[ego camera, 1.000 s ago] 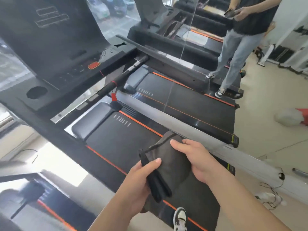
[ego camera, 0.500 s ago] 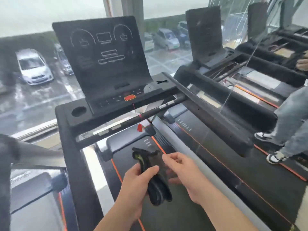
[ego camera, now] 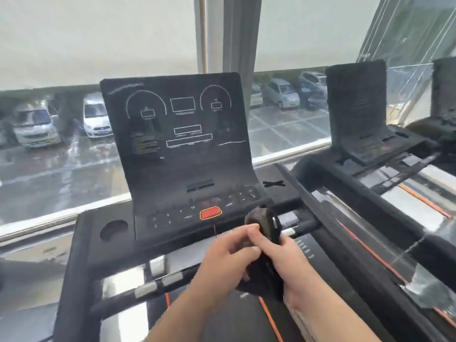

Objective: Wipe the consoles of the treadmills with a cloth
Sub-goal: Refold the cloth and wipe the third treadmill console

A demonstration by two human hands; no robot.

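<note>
Round cup recess (ego camera: 114,230) sits up-left of the left hand (ego camera: 228,255). Black curved treadmill console (ego camera: 182,134) above both hands, with its red oval button (ego camera: 210,213) just above the left knuckles. Left hand pinches the dark folded cloth (ego camera: 264,222). Right hand (ego camera: 290,262) grips its far side, fingers curled. Cloth top pokes up between the hands.

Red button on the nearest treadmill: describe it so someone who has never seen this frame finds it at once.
Start at the nearest treadmill's console, the big dark panel in front of the window. Along its foot runs a row of small dark keys; the red button sits mid-row, just left of the top of the folded dark cloth. It alone is red, oval and yellow-rimmed.
</note>
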